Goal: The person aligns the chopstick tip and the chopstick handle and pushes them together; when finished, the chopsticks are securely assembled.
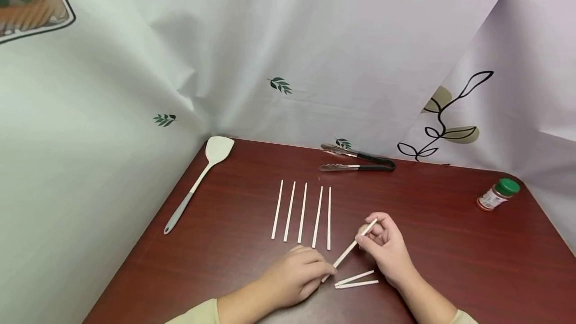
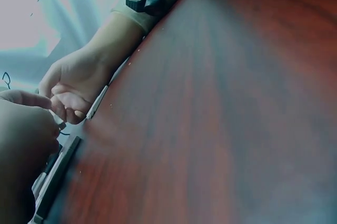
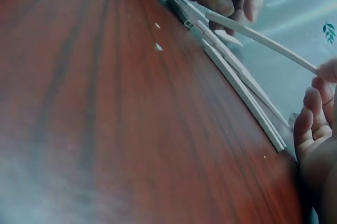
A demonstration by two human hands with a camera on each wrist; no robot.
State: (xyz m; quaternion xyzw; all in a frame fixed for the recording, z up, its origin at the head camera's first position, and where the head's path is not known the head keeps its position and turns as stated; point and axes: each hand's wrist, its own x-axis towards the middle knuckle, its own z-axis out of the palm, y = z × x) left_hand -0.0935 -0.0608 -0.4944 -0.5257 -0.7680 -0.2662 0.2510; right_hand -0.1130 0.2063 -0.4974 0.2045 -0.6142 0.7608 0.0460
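Left hand (image 1: pixel 300 275) palm-down, pinching; right hand (image 1: pixel 388 248) turned palm inward, also pinching; near each other, apart.

"What's worn?"
"From here I see a left sleeve (image 1: pixel 200 312) and right sleeve (image 1: pixel 463 318), both plain, pale cream."
"Any gear?"
"A small, blocky black device (image 2: pixel 151 3) on the right sleeve."

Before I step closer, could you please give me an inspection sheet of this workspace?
Surface: glossy dark-red wood-grain table; small pale specks on it.
Job's things: slender white stick held aslant; five slender white sticks in a row; two more white sticks nearby.
Clutter: white spatula with grey handle; silver tongs with black handle; green-capped labelled jar.
Hands: bare left hand and bare right hand each pinch the held stick.
Cables: nothing seen.
Surroundings: white cloth-like backdrop with printed leaves.
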